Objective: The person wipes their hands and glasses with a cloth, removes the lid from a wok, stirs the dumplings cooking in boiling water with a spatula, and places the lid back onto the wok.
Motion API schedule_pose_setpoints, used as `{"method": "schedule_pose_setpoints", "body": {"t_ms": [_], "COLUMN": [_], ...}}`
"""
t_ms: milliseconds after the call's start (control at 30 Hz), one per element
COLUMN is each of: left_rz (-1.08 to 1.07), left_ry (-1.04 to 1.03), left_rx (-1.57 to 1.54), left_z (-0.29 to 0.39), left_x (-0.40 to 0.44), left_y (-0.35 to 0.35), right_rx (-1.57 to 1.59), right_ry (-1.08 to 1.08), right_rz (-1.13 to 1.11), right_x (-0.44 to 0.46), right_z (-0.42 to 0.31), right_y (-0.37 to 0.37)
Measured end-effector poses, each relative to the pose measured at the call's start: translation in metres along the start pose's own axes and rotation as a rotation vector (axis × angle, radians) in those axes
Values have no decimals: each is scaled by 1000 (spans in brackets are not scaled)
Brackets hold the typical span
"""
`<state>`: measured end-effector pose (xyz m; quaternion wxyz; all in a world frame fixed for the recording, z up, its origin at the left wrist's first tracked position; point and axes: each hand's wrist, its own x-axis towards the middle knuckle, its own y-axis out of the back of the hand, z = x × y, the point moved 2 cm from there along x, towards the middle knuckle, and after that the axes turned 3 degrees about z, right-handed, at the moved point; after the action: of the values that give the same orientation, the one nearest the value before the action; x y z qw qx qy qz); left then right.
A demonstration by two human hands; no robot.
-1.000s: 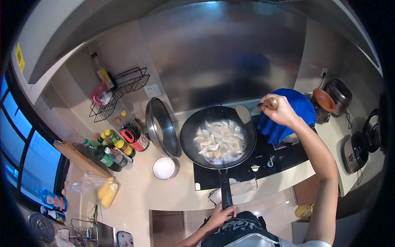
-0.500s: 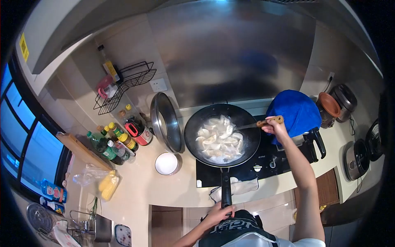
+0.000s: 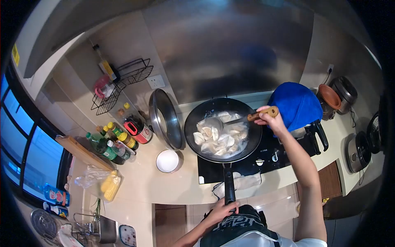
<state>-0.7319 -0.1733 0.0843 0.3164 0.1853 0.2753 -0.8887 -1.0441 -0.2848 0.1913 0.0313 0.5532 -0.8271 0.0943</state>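
Note:
A black wok (image 3: 193, 144) stands on the gas hob (image 3: 205, 171), full of dumplings (image 3: 224, 142) in cloudy, foamy water. My left hand (image 3: 222, 210) is closed round the end of the wok's long black handle, near the counter's front edge. In my right hand (image 3: 269, 120) is the wooden handle of a metal ladle (image 3: 234, 121), gripped above the wok's right rim. The ladle's rounded head lies among the dumplings at the left of centre, partly hidden by water and steam.
A large lid (image 3: 164, 119) leans upright left of the wok, behind a white bowl (image 3: 167, 161). Several sauce bottles (image 3: 117, 144) stand further left. Right of the wok, a blue cloth (image 3: 294, 107) covers a pot. A folded rag (image 3: 242, 185) lies at the hob's front edge.
My right hand has moved slightly left, carrying the ladle's head from the wok's right side across to left of centre. The dumplings have shifted. My left hand keeps holding the wok handle.

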Motion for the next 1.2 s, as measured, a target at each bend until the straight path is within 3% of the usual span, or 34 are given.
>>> {"method": "schedule_pose_setpoints", "body": {"t_ms": [200, 300, 433, 700, 900, 967, 1200], "left_rz": [5, -12, -42, -24, -26, -30, -11], "left_ry": [-1, -1, 6, 13, 8, 7, 24], "left_rx": [80, 95, 100, 32, 33, 61, 71], "left_z": [6, 9, 6, 7, 7, 6, 10], "left_x": [-4, -6, -4, -4, -4, -3, -6], "left_y": [-2, -3, -1, -2, -1, 1, 0], "right_rx": [-324, -686, -1001, -1148, -691, -418, 62], "right_ry": [132, 265, 252, 153, -164, -263, -221], "right_rz": [8, 76, 90, 182, 201, 301, 400], "right_x": [-9, -12, -5, 26, 27, 15, -15], "right_z": [-102, -138, -156, -131, -87, -59, 47], "right_y": [-16, -29, -40, -25, 22, 37, 44]}}
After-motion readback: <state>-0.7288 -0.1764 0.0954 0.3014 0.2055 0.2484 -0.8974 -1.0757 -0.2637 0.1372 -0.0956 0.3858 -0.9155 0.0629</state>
